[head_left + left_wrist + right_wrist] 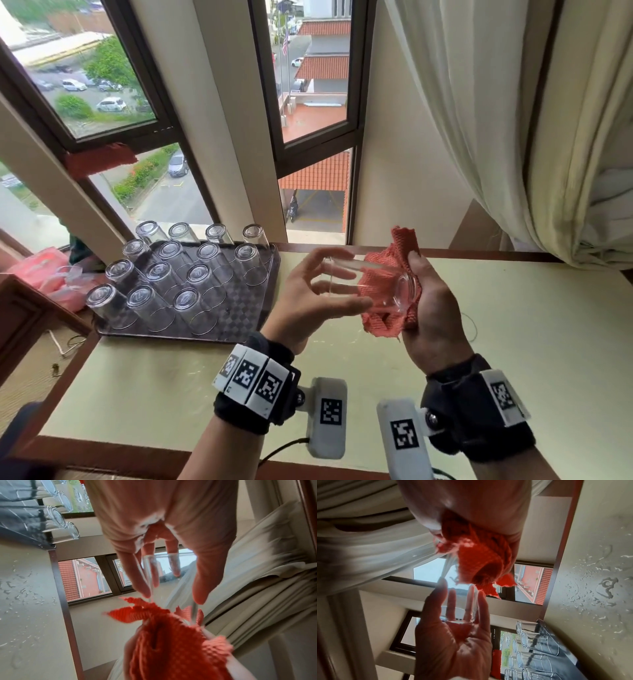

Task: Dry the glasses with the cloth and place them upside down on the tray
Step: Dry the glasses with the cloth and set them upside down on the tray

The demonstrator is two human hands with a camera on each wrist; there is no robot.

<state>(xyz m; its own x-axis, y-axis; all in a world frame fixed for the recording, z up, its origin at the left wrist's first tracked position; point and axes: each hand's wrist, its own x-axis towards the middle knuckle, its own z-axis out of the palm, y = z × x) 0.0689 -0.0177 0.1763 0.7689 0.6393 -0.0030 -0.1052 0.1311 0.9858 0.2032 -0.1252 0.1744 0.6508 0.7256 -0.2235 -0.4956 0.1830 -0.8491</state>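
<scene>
Fifteen glasses [161,274] stand upside down on the dark tray [246,308] at the table's [513,342] far left, below tall windows [308,102]; a pale curtain [496,120] hangs right. Water drops dot the cream tabletop. Left hand [305,308], fingers spread, holds one glass [363,284] sideways above the table; right hand [431,318] presses the red cloth [394,274] around its base.

Daylit dark-framed windows [109,85] behind a cream table [479,342], pale curtain [496,102] at right.
</scene>
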